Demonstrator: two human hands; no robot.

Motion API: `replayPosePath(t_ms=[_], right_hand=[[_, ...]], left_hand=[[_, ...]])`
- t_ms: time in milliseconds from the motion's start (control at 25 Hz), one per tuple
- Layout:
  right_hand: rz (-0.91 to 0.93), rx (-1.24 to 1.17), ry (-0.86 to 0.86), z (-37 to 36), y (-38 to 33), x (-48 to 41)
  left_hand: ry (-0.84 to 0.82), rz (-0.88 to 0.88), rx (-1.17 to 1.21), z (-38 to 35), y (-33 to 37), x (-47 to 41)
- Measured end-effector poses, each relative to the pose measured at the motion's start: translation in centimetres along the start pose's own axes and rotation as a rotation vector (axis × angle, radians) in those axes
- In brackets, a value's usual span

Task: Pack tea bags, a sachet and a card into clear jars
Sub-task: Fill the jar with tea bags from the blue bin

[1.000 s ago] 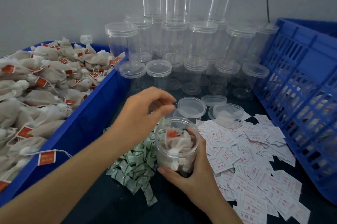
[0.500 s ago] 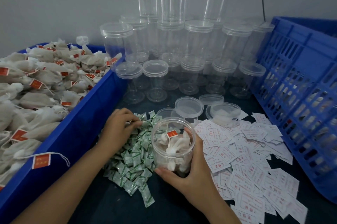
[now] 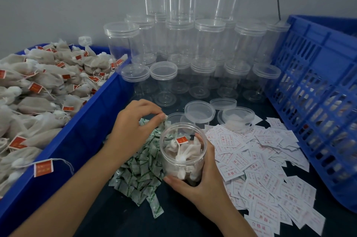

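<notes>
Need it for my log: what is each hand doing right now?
Left hand: pinching a sachet.
Right hand: gripping the jar of tea bags.

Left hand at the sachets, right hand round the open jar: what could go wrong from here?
The left hand pinches a sachet above a dense sachet pile; a second might cling and go in too. Tea bags sit high in the jar that the right hand holds, red tag on top; a lid might trap the tag.
</notes>
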State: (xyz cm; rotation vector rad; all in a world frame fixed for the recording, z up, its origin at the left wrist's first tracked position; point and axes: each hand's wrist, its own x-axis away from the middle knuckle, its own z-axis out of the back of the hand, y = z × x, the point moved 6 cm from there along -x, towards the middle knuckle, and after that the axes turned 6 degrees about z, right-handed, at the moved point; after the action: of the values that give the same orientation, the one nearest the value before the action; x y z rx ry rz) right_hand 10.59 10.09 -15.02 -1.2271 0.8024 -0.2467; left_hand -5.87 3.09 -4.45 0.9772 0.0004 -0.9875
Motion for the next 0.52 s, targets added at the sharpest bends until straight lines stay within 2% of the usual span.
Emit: replayPosePath(t_ms=[200, 360, 520], right_hand=[[0.008, -0.014, -0.003, -0.1, -0.2, -0.1], [-0.025, -0.027, -0.007, -0.1, -0.1, 0.0], [-0.029, -0.048, -0.017, -0.2, -0.1, -0.1]], left_hand=[[0.011, -0.005, 0.127, 0.8, 2.1, 0.7], [-0.121, -0.034, 0.325, 1.0, 4.6, 1.7], [-0.307, -0.005, 0.151, -0.6, 4.6, 2.4]])
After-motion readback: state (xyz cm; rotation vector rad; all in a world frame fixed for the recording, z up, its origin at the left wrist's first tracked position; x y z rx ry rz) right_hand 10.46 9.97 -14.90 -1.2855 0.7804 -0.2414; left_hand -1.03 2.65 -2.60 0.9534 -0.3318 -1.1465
